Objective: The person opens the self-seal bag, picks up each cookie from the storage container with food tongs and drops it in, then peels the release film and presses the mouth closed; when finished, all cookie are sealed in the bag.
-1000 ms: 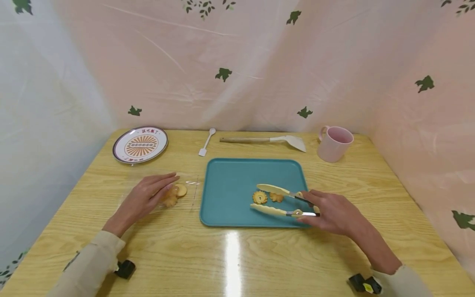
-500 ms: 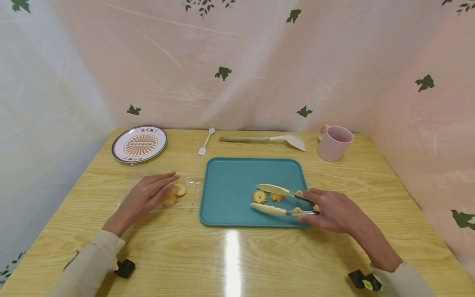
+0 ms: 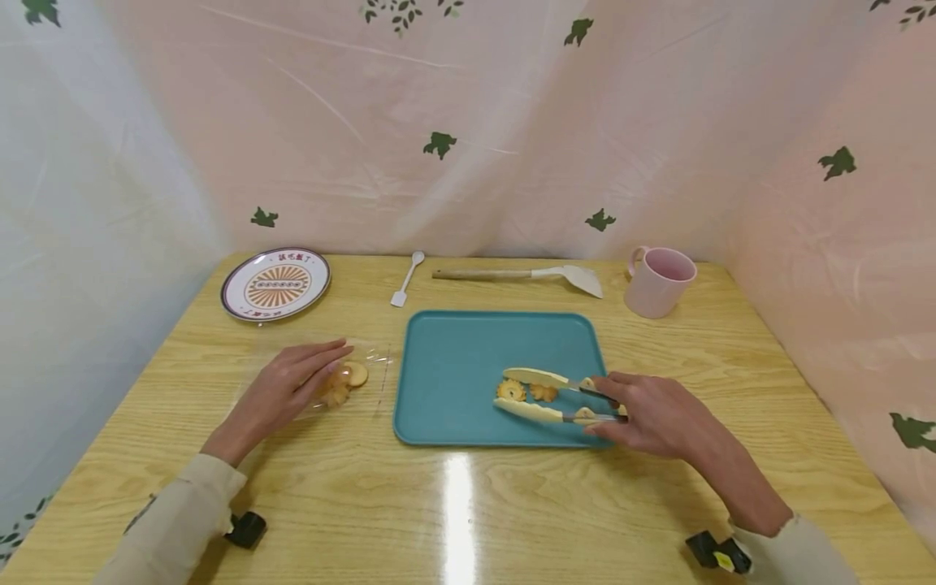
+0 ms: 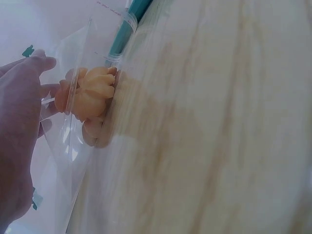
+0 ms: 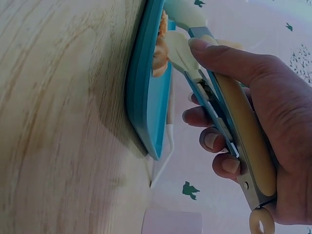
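My right hand [image 3: 661,414] grips a pair of kitchen tongs [image 3: 530,410] with pale yellow tips. The tips lie over the teal tray [image 3: 453,366], one on each side of two cookies: a round ridged cookie [image 3: 511,391] and a flower-shaped cookie [image 3: 543,393]. In the right wrist view the fingers and thumb wrap the tongs' handles [image 5: 243,126]. On the left, my left hand [image 3: 285,386] rests on a clear plastic bag [image 3: 376,382] with extended fingers. Inside the bag are several cookies [image 4: 92,95], partly covered by the hand in the head view.
Along the table's back lie a patterned plate [image 3: 276,284], a small white spatula-ended spoon [image 3: 407,280] and a wooden-handled turner [image 3: 519,276]. A pink mug [image 3: 660,284] stands at the back right. A leaf-print curtain [image 3: 468,195] hangs behind the table.
The tongs' arms have drawn closer together around the two cookies, the far tip moving toward the near one. My left hand has stayed in place on the bag.
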